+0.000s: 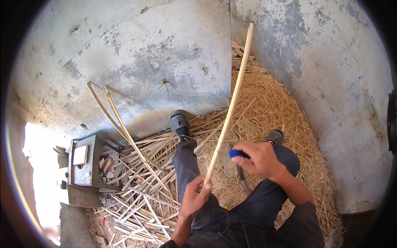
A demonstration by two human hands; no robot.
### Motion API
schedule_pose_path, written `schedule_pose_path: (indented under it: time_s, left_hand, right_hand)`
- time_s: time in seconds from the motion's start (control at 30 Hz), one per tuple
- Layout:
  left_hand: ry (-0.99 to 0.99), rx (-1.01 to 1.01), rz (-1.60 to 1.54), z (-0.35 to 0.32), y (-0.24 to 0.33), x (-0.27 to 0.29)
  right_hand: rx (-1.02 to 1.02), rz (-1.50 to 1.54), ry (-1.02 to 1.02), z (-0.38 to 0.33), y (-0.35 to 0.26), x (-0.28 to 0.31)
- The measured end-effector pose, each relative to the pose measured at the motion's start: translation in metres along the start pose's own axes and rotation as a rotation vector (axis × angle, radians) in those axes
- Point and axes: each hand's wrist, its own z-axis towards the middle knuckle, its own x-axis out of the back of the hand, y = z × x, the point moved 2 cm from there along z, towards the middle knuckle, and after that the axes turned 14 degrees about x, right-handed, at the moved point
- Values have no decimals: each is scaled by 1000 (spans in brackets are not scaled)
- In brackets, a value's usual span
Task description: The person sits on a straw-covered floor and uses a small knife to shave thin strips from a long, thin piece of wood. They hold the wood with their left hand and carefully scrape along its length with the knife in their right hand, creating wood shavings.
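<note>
My left hand (196, 196) is closed around the lower end of a long, pale wooden strip (228, 118), thumb along it. The strip rises at a slant, its far end high against the wall. To the right of it, my right hand (261, 159) is wrapped round a blue object (238, 153) that looks like a tool handle; most of it is hidden in my fist. It is apart from the strip. Below this fist a dark, curved, rod-like piece (242, 176) hangs over the floor by my leg; whether it joins the blue object I cannot tell.
Many split wooden strips (140, 208) lie heaped to the left of my legs. Straw-like shavings (285, 107) cover the floor ahead and right. Two longer strips (128, 136) lean on the worn grey wall (136, 53). At left stands a wooden box-like stand (89, 165) with rubble inside.
</note>
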Motion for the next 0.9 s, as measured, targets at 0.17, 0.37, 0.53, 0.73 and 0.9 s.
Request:
schedule_pose_path:
  time_s: [0.17,0.37,0.53,0.73,0.9]
  left_hand:
    - [-12,2,-16,8,22,-10]
    - [36,-115,67,17,30,-20]
    - [-23,-5,53,19,31,-17]
    - [-8,-170,32,23,46,-35]
    - [-41,-90,-24,24,42,-30]
  right_hand:
    - [98,-33,-8,-22,-15,-30]
    - [128,-107,-4,-32,-21,-41]
    - [154,-144,16,-32,-24,-42]
    - [157,-158,4,-32,-25,-40]
    - [171,-164,4,-37,-25,-42]
